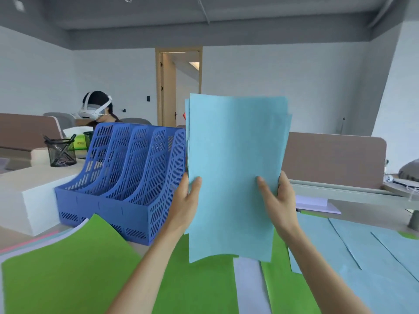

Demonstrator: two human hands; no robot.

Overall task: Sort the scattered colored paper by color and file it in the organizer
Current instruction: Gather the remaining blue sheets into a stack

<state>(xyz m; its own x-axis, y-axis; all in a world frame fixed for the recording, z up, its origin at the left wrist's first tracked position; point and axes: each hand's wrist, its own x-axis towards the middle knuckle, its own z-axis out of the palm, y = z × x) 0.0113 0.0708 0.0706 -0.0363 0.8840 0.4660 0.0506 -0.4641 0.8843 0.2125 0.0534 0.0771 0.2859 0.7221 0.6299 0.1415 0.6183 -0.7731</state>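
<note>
Light-blue stack (235, 173) upright; the other paper lies flat on the counter (367, 210).
We note the stack held vertical with its top edges slightly uneven, the left hand (186, 200) and right hand (278, 200) pinching its sides. It is just right of the blue perforated organizer (127, 177). Green sheets (68, 268) overlap below, light-blue sheets (362, 257) spread at right, and a pale lavender sheet (249, 286) lies between greens.

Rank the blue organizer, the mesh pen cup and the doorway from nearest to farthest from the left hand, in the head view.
From the left hand, which holds the light blue paper:
1. Blue organizer, just to its left.
2. Mesh pen cup, farther left, beyond the organizer.
3. Doorway, far behind, straight ahead.
</note>
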